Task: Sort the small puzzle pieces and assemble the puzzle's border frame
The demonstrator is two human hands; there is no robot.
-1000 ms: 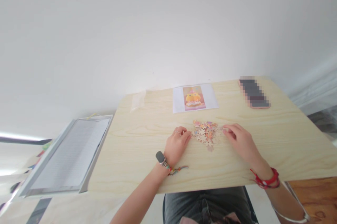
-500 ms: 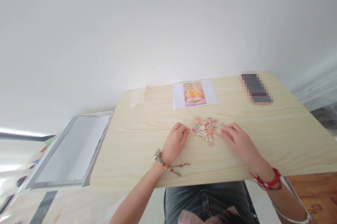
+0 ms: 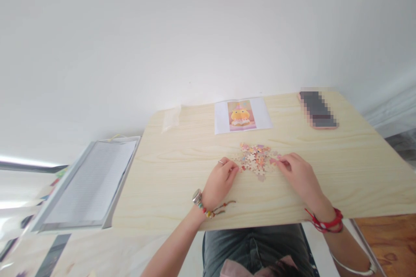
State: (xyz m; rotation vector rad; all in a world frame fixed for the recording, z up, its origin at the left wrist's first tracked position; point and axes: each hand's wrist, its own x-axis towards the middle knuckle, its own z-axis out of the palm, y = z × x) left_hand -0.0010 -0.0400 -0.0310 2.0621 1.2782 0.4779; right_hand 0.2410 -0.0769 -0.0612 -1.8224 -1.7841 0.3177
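A loose heap of jigsaw pieces point(image 3: 255, 158) lies mid-table, some showing pale backs and others pink, orange or purple faces. My left hand point(image 3: 222, 180) is at the heap's left edge, thumb and index finger pinched beside a small red piece; whatever is between the fingertips is hidden. On the opposite side, my right hand point(image 3: 299, 177) pinches a pink jigsaw piece point(image 3: 274, 161) at the edge of the heap. Behind the heap lies a white sheet with a printed picture point(image 3: 242, 115) of a yellow-orange figure on a cake.
A phone point(image 3: 318, 110) with a blurred screen lies at the back right of the wooden table point(image 3: 156, 190). A clear plastic bag point(image 3: 171, 118) rests at the back left. Left of the table stands a tray holding lined paper point(image 3: 91, 181). A white wall point(image 3: 208, 30) rises behind.
My left hand has shifted slightly right and nearer to me along the heap's edge. My right hand has drawn a little to the right, with the pink piece now showing at its fingertips.
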